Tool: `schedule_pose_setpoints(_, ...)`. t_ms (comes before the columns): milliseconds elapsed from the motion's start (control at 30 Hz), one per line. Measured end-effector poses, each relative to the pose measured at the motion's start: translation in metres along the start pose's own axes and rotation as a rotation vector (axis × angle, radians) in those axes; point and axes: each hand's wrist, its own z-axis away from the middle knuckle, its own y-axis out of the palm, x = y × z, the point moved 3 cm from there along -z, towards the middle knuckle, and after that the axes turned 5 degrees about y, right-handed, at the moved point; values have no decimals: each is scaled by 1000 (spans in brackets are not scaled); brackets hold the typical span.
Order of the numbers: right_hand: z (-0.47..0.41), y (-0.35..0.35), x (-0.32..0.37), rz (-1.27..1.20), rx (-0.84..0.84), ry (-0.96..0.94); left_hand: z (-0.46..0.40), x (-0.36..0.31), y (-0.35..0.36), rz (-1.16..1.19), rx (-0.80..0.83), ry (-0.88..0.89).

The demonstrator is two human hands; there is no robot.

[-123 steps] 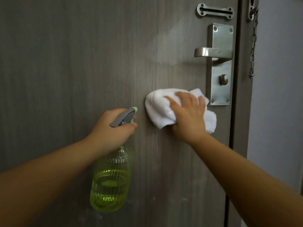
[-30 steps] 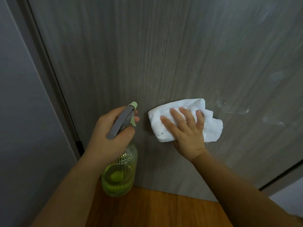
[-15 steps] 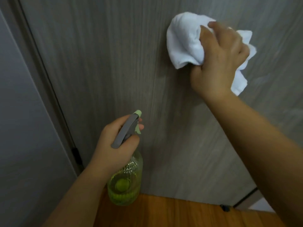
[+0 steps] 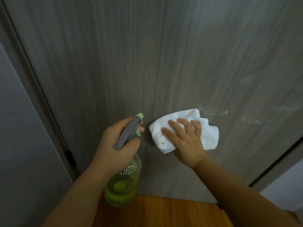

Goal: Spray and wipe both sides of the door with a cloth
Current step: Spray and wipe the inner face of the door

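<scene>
The right hand point(image 4: 188, 141) presses the white cloth point(image 4: 208, 135) flat on the low part of the grey door point(image 4: 147, 63), fingers spread. Left of the cloth, the left hand point(image 4: 114, 145) grips the green spray bottle point(image 4: 124, 182). No words show on the bottle.

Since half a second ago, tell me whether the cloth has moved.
Yes. The cloth has come down the door, nearer the wooden floor.
</scene>
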Motion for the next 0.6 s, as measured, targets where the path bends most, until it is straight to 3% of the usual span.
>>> schedule_pose_setpoints(167, 14, -16, -13, -66, 278, 10, -1, -8, 21, 9, 45, -9)
schedule_pose_setpoints(367, 13, -30, -37, -272, 443, 200, -8, -14, 51, 12, 136, 16)
schedule_pose_setpoints(500, 4, -45, -35, -383, 341, 334, -11, -22, 65, 32, 196, 34)
schedule_pose_setpoints(600, 13, -69, -51, -707, 178, 653, -14, -29, 72, 33, 234, 44)
